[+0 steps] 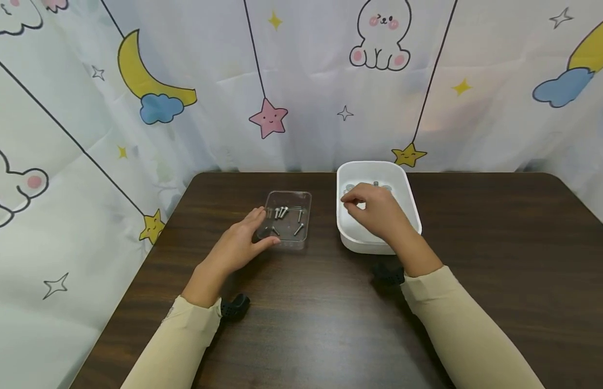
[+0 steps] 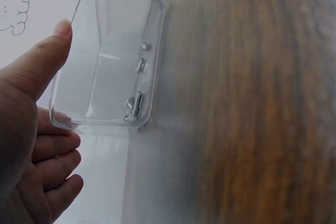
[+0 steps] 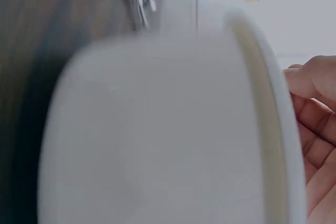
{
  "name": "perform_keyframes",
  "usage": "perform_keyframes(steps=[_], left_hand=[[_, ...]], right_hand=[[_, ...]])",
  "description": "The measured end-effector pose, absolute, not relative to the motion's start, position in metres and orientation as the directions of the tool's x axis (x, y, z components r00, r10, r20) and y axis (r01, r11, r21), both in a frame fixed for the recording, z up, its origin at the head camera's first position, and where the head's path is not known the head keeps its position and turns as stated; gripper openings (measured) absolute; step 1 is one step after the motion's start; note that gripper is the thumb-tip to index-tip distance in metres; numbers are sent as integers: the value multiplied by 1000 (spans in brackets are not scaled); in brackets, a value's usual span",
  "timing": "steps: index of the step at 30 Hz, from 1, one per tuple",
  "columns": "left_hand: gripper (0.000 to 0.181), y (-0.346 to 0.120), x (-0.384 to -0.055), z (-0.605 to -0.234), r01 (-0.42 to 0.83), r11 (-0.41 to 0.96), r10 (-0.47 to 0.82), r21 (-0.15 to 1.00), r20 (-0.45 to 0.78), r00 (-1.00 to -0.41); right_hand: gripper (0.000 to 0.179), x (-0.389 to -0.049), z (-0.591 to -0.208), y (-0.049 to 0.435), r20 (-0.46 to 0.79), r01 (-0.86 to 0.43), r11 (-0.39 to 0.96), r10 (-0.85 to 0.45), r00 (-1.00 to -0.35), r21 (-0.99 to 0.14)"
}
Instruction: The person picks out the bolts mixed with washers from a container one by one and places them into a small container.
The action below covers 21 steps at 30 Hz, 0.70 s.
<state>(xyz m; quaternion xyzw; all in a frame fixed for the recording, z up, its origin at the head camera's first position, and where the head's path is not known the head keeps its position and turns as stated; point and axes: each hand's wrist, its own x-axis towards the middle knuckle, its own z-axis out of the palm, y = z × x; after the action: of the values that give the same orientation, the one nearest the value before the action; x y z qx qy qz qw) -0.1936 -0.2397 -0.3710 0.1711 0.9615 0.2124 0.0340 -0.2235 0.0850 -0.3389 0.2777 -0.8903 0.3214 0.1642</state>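
My left hand is at the left side of a small clear plastic box, thumb near its front wall and fingers against the left rim. Several silver screws lie loose on the floor of that box. Over a white plastic tub hangs my right hand, its thumb and index fingertips brought together and the other fingers curled. No object shows between those tips. A small metal piece and some pale round pieces lie inside the tub, partly behind the hand.
The dark wooden tabletop carries both containers near its back edge, the clear box left of the tub. A printed curtain hangs behind and along the left. Black wrist straps sit below the sleeves.
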Motion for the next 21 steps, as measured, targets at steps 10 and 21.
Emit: perform_keyframes(steps=[10,21], left_hand=[[86,-222,-187,-355,356,853,355,382,75,-932],[75,-124,-181,-344,515,794,488,323,165,-857]], right_hand=[[17,-230,-349,146,295,-361,761,-230,-927,-539],[18,-234,-362,149,244,-325,765,-224,-944,-555]])
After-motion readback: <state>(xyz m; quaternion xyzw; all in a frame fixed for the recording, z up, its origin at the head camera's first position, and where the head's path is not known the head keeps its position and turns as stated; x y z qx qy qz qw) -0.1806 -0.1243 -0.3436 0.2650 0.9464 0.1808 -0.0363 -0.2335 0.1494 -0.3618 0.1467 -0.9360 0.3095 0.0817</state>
